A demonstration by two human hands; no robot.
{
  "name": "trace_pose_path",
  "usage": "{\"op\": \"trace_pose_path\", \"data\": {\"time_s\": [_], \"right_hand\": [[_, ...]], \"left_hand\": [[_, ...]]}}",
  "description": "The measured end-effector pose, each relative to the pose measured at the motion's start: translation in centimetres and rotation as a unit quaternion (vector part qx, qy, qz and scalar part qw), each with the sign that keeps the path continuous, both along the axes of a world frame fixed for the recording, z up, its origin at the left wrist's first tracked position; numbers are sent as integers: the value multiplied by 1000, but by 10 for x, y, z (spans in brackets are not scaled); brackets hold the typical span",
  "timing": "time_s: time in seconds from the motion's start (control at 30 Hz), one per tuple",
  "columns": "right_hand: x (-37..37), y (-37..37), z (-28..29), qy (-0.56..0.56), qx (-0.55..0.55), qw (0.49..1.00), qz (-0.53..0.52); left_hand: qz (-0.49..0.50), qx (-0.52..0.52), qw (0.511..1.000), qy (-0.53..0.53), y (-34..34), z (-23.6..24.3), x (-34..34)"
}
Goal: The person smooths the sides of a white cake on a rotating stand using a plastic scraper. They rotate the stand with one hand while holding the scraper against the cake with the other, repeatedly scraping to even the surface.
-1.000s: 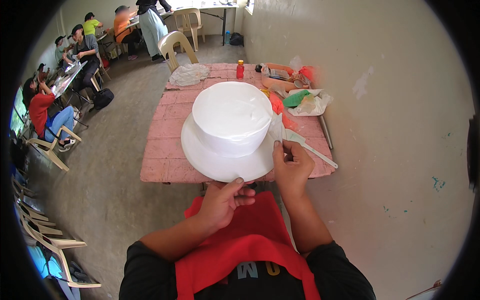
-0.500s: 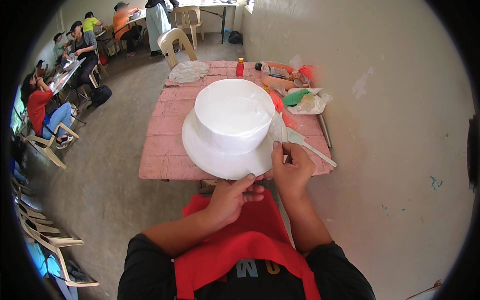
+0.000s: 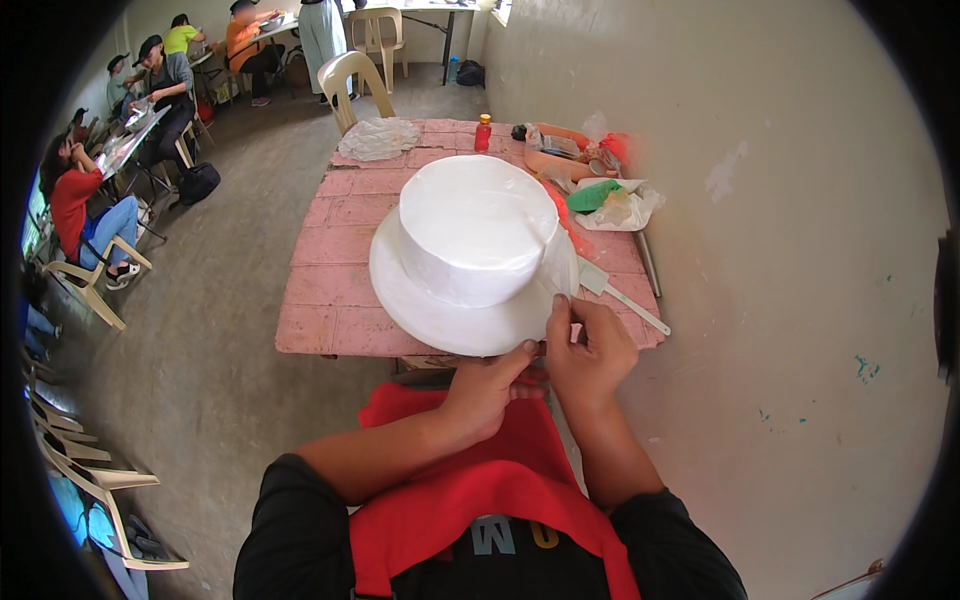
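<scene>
A round white cake (image 3: 478,215) with a smooth-looking coating stands on a wider round white board (image 3: 425,305) at the near side of the pink table. My right hand (image 3: 595,355) is closed in a pinch at the board's right front edge. From its fingertips a thin, translucent plastic sheet (image 3: 556,272) seems to rise against the cake's side; its outline is hard to make out. My left hand (image 3: 490,388) has its thumb at the board's near rim and its fingers curled below, close beside my right hand.
A white spatula (image 3: 625,298) lies on the pink table (image 3: 325,290) to the right. Farther back are a red bottle (image 3: 483,133), crumpled plastic (image 3: 378,139), an orange container (image 3: 552,160) and a green-and-white bag (image 3: 605,200). A wall borders the right; people sit at tables far left.
Both hands have shifted slightly right, the left one nearer to the right. The right pinch sits a little lower. Cake and board appear slightly farther right in view.
</scene>
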State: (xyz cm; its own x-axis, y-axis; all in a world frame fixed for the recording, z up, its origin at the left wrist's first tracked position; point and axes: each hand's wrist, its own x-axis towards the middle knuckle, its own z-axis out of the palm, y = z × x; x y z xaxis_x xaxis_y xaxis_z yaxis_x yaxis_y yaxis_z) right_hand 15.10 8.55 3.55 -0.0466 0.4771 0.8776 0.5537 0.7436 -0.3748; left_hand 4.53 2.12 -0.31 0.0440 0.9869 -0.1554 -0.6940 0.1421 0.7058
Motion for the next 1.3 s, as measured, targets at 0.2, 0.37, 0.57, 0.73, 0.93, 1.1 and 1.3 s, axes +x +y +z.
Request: {"op": "trace_pose_path", "data": {"time_s": [0.2, 0.37, 0.57, 0.73, 0.93, 1.1, 1.3], "right_hand": [[13, 5, 14, 22, -36, 997, -57], [13, 29, 12, 60, -80, 995, -27], [5, 39, 11, 117, -141, 983, 34], [2, 41, 6, 112, -153, 981, 37], [-1, 32, 1, 95, -141, 984, 49], [1, 29, -1, 68, -120, 989, 45], [-2, 25, -5, 66, -99, 992, 47]], "left_hand": [[7, -34, 999, -17, 3, 0, 0], [-28, -47, 998, 7, 1, 0, -5], [21, -50, 998, 15, -25, -5, -47], [98, -20, 994, 40, -24, 8, -66], [129, -12, 991, 12, -21, 6, -63], [104, -2, 994, -24, -19, 0, -59], [82, -32, 996, 10, -21, 4, -50]]}}
